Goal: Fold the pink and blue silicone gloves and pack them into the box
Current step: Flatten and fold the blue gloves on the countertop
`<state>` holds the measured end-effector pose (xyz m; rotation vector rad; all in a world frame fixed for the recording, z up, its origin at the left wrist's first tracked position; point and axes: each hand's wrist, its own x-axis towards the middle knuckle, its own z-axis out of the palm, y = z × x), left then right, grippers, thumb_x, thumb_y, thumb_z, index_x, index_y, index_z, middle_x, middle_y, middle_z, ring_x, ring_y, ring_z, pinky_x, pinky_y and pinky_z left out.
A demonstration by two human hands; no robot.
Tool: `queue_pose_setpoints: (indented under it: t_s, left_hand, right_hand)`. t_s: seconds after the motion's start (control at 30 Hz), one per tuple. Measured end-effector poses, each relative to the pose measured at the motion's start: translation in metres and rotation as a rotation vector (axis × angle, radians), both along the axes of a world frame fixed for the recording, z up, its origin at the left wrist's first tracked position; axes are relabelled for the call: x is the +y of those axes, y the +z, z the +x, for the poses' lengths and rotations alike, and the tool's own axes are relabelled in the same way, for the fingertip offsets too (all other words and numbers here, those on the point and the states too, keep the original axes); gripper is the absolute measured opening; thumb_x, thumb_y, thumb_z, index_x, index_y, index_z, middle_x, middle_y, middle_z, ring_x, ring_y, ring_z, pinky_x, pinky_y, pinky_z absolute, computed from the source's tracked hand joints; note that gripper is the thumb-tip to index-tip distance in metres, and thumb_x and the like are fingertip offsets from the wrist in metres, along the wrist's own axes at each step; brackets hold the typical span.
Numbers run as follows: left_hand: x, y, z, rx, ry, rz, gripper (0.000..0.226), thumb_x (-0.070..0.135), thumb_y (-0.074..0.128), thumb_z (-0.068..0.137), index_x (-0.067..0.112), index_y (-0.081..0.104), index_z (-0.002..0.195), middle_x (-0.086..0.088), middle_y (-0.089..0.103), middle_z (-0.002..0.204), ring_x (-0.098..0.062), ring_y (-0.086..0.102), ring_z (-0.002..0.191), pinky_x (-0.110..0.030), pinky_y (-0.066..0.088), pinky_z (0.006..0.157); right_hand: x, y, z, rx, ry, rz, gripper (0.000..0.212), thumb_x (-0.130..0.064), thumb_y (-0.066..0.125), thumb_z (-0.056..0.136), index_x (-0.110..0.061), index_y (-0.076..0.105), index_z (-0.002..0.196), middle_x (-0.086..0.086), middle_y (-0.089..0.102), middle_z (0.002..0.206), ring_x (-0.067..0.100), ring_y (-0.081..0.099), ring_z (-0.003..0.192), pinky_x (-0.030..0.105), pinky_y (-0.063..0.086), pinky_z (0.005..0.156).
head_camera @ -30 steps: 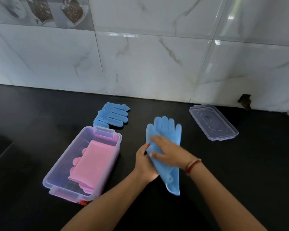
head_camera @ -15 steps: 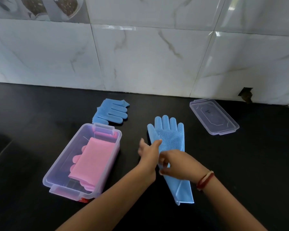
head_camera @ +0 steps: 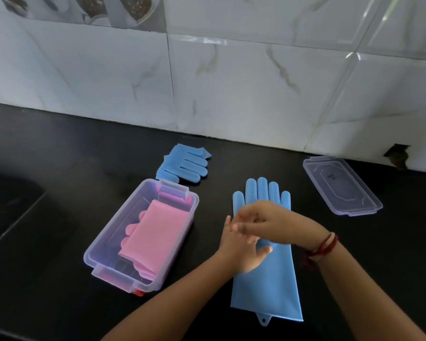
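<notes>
White marbled wall tiles run behind a black bench. Left of the middle I see the clear box, open, with the folded pink gloves lying inside it. Just behind the box, toward the back edge, sits a folded blue glove. The lid lies apart, near the back right of the bench. In the middle a flat blue glove is spread out, fingers toward the wall and cuff toward the near edge. My left hand is over its palm with fingers spread, its grip released. My right hand crosses above the left, blurred, fingers loosely bent, its grip also released with nothing in it. A red thread band circles the right wrist.
</notes>
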<state>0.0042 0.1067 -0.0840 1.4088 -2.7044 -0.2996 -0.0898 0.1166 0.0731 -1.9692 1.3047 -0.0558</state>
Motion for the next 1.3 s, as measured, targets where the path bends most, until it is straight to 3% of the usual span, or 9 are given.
queue_pose_setpoints:
  t_s: [0.2,0.43,0.67,0.77,0.87,0.93,1.0,1.2,1.3]
  left_hand:
    - [-0.001,-0.002,0.001,-0.004,0.012,0.106,0.073,0.063,0.022,0.092,0.024,0.002,0.151,-0.009,-0.004,0.160,-0.027,-0.015,0.145,-0.050,-0.015,0.111]
    - [0.003,0.006,0.001,-0.061,0.006,0.142,0.072,0.059,0.021,0.092,0.018,0.009,0.150,-0.010,0.003,0.160,-0.028,-0.011,0.145,-0.050,-0.021,0.106]
    - [0.005,0.017,0.000,-0.096,-0.016,0.184,0.069,0.051,0.026,0.095,0.018,0.004,0.151,-0.008,0.000,0.160,-0.028,-0.014,0.145,-0.050,-0.024,0.105]
    - [0.004,0.021,0.002,0.000,0.025,0.250,0.072,0.054,0.034,0.093,0.021,0.007,0.151,-0.006,0.002,0.160,-0.024,-0.011,0.145,-0.048,-0.017,0.110]
    - [0.000,0.038,0.008,0.157,0.112,0.282,0.066,0.047,0.054,0.087,0.024,0.030,0.144,-0.001,0.024,0.155,-0.021,0.016,0.144,-0.042,0.015,0.115]
    - [0.002,0.054,0.014,0.406,0.278,0.178,0.051,0.038,0.064,0.082,0.022,0.049,0.128,0.002,0.045,0.136,-0.018,0.042,0.127,-0.031,0.035,0.103]
    - [0.008,0.071,0.017,0.671,0.441,-0.033,0.050,0.030,0.075,0.071,0.021,0.051,0.114,0.002,0.044,0.120,-0.017,0.043,0.114,-0.028,0.038,0.094]
    - [0.019,0.114,0.009,0.948,0.546,-0.322,0.098,0.030,0.088,0.050,0.022,0.033,0.131,-0.003,0.038,0.131,-0.016,0.032,0.123,-0.028,0.025,0.099]
    - [0.016,0.124,0.008,1.080,0.250,0.041,0.057,0.021,0.081,0.070,0.022,0.054,0.121,-0.002,0.061,0.117,-0.014,0.056,0.108,-0.041,0.046,0.092]
  right_hand:
    - [-0.072,-0.043,0.025,-0.300,-0.277,-0.051,0.019,-0.012,0.051,0.094,-0.009,0.064,0.106,0.005,0.068,0.097,0.015,0.066,0.082,0.024,0.053,0.077]
    - [-0.156,-0.088,0.081,-0.919,-0.966,0.527,0.039,-0.008,0.056,0.093,0.006,0.049,0.128,0.023,0.052,0.134,0.030,0.051,0.124,0.034,0.042,0.101]
    - [-0.181,-0.098,0.105,-0.698,-0.989,0.369,0.037,-0.009,0.066,0.085,0.003,0.053,0.118,0.017,0.063,0.113,0.017,0.060,0.071,0.030,0.051,0.065]
    - [-0.165,-0.085,0.095,-0.887,-1.026,0.417,0.019,-0.016,0.063,0.087,-0.013,0.058,0.105,0.002,0.059,0.088,0.011,0.053,0.073,0.026,0.047,0.068]
    - [-0.133,-0.058,0.061,-1.149,-0.962,0.441,0.005,-0.017,0.062,0.087,-0.017,0.060,0.091,-0.001,0.061,0.085,0.010,0.056,0.076,0.025,0.047,0.070]
    - [-0.104,-0.036,0.027,-1.377,-0.922,0.425,0.005,-0.013,0.060,0.088,-0.012,0.062,0.093,0.004,0.064,0.090,0.013,0.061,0.079,0.023,0.054,0.070]
    - [-0.070,-0.014,-0.005,-1.520,-0.886,0.379,0.006,-0.010,0.060,0.086,-0.008,0.064,0.090,0.007,0.066,0.093,0.015,0.065,0.081,0.021,0.057,0.070]
    - [0.016,0.034,-0.032,-1.491,-0.822,0.193,0.008,-0.011,0.065,0.072,-0.006,0.063,0.067,0.007,0.068,0.079,0.017,0.068,0.079,0.021,0.058,0.073]
    - [0.038,0.055,-0.027,-1.466,-0.789,0.067,0.015,-0.014,0.064,0.071,-0.001,0.060,0.077,0.012,0.066,0.087,0.019,0.067,0.084,0.022,0.058,0.077]
